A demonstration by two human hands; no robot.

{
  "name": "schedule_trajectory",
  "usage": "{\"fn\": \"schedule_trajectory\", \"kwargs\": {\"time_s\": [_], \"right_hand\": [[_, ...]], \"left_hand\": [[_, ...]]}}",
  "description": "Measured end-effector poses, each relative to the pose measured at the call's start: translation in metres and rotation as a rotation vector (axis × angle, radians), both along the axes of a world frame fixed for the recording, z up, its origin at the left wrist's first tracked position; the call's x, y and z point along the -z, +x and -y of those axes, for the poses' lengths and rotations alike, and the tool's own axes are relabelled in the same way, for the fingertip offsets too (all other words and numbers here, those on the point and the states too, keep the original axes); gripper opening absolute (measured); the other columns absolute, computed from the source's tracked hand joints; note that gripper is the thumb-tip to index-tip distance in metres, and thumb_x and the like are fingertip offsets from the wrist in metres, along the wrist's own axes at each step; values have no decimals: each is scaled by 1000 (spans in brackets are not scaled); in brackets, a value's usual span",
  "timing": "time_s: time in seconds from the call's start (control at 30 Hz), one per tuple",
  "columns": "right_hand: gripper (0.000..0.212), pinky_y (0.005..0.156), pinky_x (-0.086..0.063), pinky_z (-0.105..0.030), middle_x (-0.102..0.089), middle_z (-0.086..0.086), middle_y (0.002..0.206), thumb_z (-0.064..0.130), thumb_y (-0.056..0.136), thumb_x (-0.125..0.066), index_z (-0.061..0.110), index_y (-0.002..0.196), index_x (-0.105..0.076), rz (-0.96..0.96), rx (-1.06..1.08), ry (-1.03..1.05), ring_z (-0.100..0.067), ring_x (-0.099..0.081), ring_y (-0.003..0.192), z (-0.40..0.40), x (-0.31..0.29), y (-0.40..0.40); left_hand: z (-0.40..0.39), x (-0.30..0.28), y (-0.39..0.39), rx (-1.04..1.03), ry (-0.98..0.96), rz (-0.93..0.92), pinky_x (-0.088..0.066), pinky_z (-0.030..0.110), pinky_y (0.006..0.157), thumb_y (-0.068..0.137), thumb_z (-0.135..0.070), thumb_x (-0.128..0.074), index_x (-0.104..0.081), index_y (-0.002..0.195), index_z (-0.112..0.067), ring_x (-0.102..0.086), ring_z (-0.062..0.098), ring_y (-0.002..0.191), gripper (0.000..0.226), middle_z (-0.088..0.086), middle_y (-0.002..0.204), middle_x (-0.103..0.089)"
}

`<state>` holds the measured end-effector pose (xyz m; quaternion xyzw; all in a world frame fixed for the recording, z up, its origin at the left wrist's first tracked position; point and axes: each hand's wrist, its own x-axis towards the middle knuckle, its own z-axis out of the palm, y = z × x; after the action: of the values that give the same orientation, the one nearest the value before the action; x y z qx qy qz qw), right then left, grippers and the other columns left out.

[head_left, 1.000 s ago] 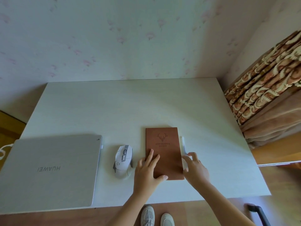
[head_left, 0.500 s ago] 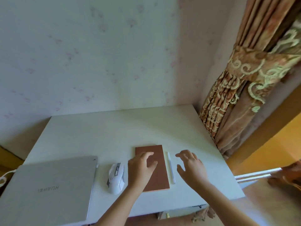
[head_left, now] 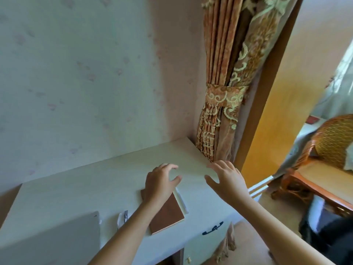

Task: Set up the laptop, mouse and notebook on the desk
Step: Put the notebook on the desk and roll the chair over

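The brown notebook [head_left: 168,214] lies flat near the front of the white desk [head_left: 95,180], its far end covered by my left hand. A white pen [head_left: 182,201] lies along its right side. My left hand [head_left: 162,183] hovers above the notebook with fingers loosely spread and holds nothing. Further right, my right hand [head_left: 224,177] is raised over the desk's right edge, fingers spread, also empty. The closed silver laptop [head_left: 51,240] sits at the desk's front left. Only a sliver of the white mouse [head_left: 122,219] shows beside my left forearm.
A patterned tied-back curtain [head_left: 219,119] hangs at the desk's far right corner beside a wooden door frame [head_left: 267,104]. A wicker chair [head_left: 328,150] stands at right. A drawer with a dark handle [head_left: 213,228] is under the desk front.
Both hands lifted off the notebook and pen and now hover empty. The view swung up and to the right, bringing the curtain, door frame and wicker chair into sight.
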<state>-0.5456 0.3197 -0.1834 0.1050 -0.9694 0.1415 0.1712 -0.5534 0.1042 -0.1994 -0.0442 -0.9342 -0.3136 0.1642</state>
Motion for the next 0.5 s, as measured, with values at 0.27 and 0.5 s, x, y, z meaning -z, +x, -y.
{"fn": "schedule_trajectory", "kwargs": {"time_s": [0.27, 0.5], "right_hand": [[38, 95, -41, -34, -59, 10, 124, 48, 88, -53, 29, 120, -60, 32, 263, 27, -16, -48, 120, -62, -6, 107], [33, 95, -43, -36, -59, 9, 123, 46, 88, -55, 30, 115, -63, 54, 506, 57, -16, -48, 119, -137, -14, 195]], "left_hand": [[-53, 13, 44, 264, -12, 68, -44, 32, 92, 83, -36, -68, -67, 111, -26, -58, 15, 111, 30, -10, 119, -66], [-140, 11, 79, 504, -81, 22, -39, 28, 85, 85, -41, -64, -65, 111, -29, -58, 14, 108, 29, -11, 118, -66]]}}
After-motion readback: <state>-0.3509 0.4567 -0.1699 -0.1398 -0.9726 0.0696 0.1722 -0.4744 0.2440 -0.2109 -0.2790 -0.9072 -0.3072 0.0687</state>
